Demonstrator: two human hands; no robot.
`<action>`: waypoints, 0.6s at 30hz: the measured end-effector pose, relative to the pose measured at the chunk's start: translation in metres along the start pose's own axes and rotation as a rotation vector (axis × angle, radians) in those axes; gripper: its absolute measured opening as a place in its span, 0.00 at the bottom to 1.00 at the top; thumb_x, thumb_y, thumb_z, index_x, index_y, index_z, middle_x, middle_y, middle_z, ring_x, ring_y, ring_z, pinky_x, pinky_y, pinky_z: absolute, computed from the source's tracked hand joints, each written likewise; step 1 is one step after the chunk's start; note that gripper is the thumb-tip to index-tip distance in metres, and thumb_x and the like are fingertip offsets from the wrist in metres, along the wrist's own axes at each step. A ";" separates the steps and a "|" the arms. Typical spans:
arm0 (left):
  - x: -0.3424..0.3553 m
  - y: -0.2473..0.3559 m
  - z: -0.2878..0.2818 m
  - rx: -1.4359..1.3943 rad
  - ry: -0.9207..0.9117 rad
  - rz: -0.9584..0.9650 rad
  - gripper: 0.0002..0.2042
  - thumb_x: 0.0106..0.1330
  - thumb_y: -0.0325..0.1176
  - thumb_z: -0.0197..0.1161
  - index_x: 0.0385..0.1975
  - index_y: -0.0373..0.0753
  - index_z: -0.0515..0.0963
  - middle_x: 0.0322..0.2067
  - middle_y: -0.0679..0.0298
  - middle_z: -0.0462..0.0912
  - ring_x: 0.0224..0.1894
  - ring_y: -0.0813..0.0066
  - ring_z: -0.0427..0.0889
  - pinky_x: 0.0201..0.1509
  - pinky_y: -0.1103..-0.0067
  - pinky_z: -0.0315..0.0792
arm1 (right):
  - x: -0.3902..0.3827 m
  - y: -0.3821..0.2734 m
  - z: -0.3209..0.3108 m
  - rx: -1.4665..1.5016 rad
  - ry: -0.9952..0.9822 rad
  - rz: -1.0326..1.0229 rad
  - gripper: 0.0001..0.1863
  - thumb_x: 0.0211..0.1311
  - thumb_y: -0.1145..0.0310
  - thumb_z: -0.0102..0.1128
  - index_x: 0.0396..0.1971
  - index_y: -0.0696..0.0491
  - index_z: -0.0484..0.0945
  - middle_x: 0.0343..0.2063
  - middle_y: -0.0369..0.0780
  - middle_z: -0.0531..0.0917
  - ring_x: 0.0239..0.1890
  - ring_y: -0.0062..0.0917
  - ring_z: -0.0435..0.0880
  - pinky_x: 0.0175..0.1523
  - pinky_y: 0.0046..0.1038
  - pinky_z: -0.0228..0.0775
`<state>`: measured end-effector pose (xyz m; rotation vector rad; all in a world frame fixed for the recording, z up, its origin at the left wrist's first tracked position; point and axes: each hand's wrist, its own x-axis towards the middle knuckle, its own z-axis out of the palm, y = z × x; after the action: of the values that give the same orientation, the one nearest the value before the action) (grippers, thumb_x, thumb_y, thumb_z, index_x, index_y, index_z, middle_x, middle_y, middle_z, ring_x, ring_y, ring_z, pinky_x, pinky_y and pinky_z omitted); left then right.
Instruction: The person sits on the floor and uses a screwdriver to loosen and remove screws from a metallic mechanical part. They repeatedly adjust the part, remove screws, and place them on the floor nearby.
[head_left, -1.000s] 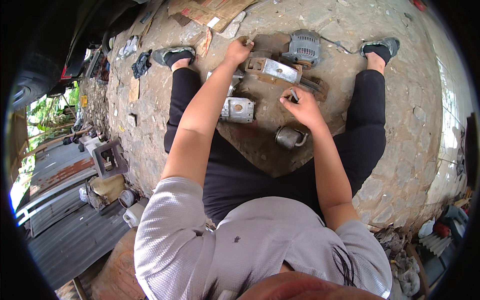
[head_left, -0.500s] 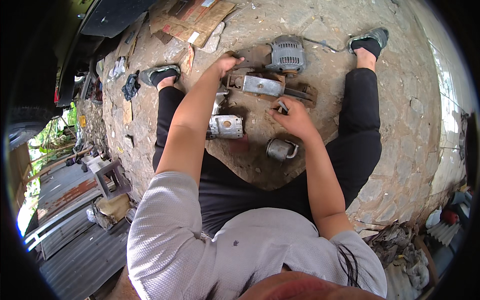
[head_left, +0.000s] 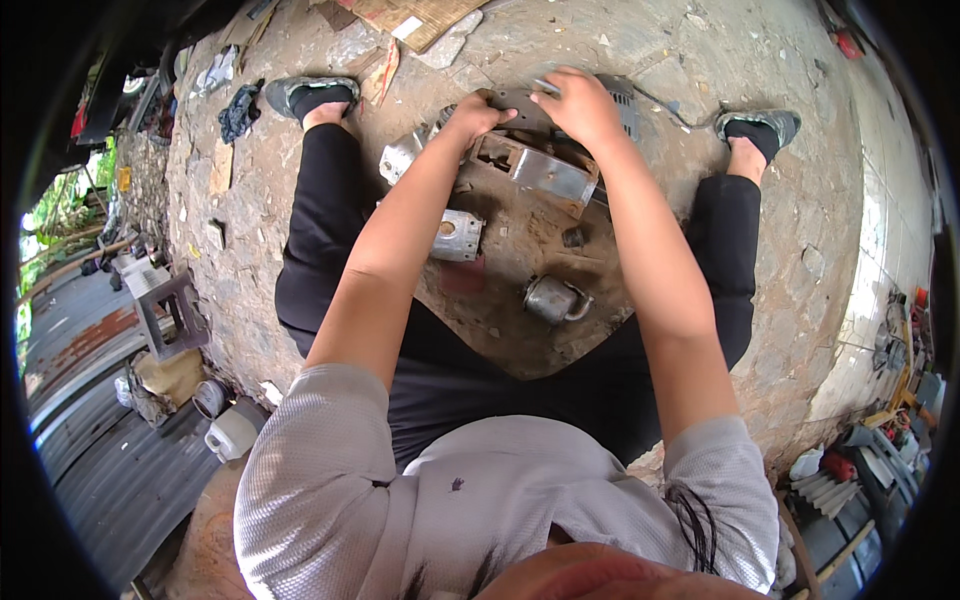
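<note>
My left hand (head_left: 478, 118) is closed on the near-left edge of a brownish metal plate (head_left: 526, 112). That plate adjoins a grey slotted motor (head_left: 622, 100), partly hidden behind my right hand (head_left: 582, 108). Pinched in my right fingers, over the plate, is a short grey metal rod (head_left: 547, 87). Just nearer than both hands lies a rusty rectangular metal frame with a silvery block (head_left: 556, 176). Silvery castings (head_left: 402, 156) rest beside my left forearm, one a flat holed housing (head_left: 459, 236). A metal cup with a handle (head_left: 551, 299) stands between my thighs.
A small dark cylindrical piece (head_left: 573, 237) lies on the dusty stone floor (head_left: 650, 45). Cardboard (head_left: 425, 18) is at the far side, and a dark crumpled cloth (head_left: 239, 111) lies left of my left foot. A grey plastic stool (head_left: 168, 308) stands at the left.
My right hand has moved away from me with the rod, from beside the rusty frame to above the plate. The frame sits at a different angle. My left hand still grips the plate.
</note>
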<state>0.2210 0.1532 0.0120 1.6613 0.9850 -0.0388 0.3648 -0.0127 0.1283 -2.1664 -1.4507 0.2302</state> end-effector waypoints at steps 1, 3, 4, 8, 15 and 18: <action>0.007 -0.013 -0.002 0.050 0.047 0.024 0.33 0.56 0.42 0.81 0.57 0.28 0.78 0.52 0.47 0.86 0.53 0.57 0.85 0.58 0.68 0.76 | 0.019 -0.006 0.011 -0.056 -0.082 -0.056 0.17 0.60 0.59 0.70 0.46 0.52 0.86 0.46 0.42 0.86 0.49 0.41 0.85 0.55 0.41 0.78; 0.008 -0.010 0.002 0.092 0.015 0.032 0.31 0.56 0.44 0.80 0.56 0.31 0.80 0.50 0.47 0.87 0.53 0.56 0.86 0.58 0.68 0.76 | 0.046 -0.009 0.026 -0.186 -0.234 -0.140 0.16 0.60 0.60 0.70 0.47 0.48 0.87 0.47 0.40 0.86 0.51 0.39 0.85 0.56 0.41 0.78; 0.007 -0.008 0.004 0.112 0.001 0.037 0.31 0.57 0.45 0.80 0.56 0.33 0.81 0.50 0.47 0.87 0.53 0.55 0.86 0.58 0.69 0.76 | 0.058 -0.007 0.033 -0.238 -0.293 -0.155 0.16 0.60 0.61 0.70 0.48 0.46 0.87 0.48 0.39 0.87 0.52 0.38 0.85 0.57 0.40 0.78; -0.007 0.001 0.006 0.154 0.057 0.030 0.30 0.57 0.48 0.79 0.54 0.34 0.81 0.48 0.47 0.87 0.52 0.51 0.85 0.58 0.68 0.76 | 0.082 -0.014 0.052 -0.371 -0.477 -0.116 0.18 0.60 0.62 0.71 0.51 0.41 0.87 0.51 0.39 0.87 0.55 0.36 0.85 0.59 0.40 0.78; -0.002 0.000 0.004 0.040 0.008 0.005 0.30 0.58 0.44 0.79 0.56 0.33 0.80 0.51 0.45 0.85 0.55 0.52 0.84 0.59 0.68 0.75 | 0.091 -0.024 0.060 -0.390 -0.541 -0.059 0.18 0.59 0.65 0.71 0.51 0.40 0.87 0.50 0.40 0.88 0.55 0.37 0.85 0.59 0.40 0.79; 0.005 -0.011 0.010 0.028 0.031 0.037 0.26 0.64 0.45 0.73 0.57 0.34 0.80 0.52 0.46 0.85 0.56 0.54 0.83 0.60 0.68 0.74 | 0.100 -0.033 0.065 -0.455 -0.559 -0.057 0.20 0.56 0.66 0.73 0.51 0.40 0.88 0.47 0.41 0.89 0.51 0.38 0.87 0.55 0.42 0.80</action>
<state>0.2221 0.1485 -0.0028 1.7104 0.9805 -0.0018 0.3523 0.1076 0.1041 -2.5401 -2.0297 0.5688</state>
